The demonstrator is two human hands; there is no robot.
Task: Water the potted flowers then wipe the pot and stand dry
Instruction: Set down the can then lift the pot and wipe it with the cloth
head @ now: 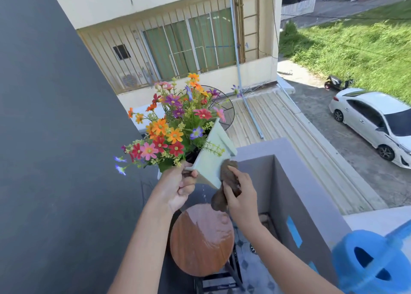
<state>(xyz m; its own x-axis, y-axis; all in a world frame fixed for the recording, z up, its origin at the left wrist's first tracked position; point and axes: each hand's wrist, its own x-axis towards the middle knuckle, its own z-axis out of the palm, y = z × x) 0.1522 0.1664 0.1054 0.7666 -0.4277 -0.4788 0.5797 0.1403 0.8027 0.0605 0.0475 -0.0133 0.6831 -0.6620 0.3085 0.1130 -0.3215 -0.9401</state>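
Observation:
My left hand (179, 185) grips the near rim of a pale green square pot (214, 151) and holds it in the air, tilted to the left. Colourful flowers (171, 124) spill out toward the dark wall. My right hand (241, 195) presses a brown cloth (224, 182) against the pot's right side wall. Below them stands a round wooden stand (201, 240), its top wet and shiny with water drops.
A blue watering can (373, 262) sits on the grey balcony ledge (311, 187) at the lower right. A dark grey wall (55, 138) fills the left. Beyond the ledge lie a corrugated roof, a neighbouring building, grass and a white car far below.

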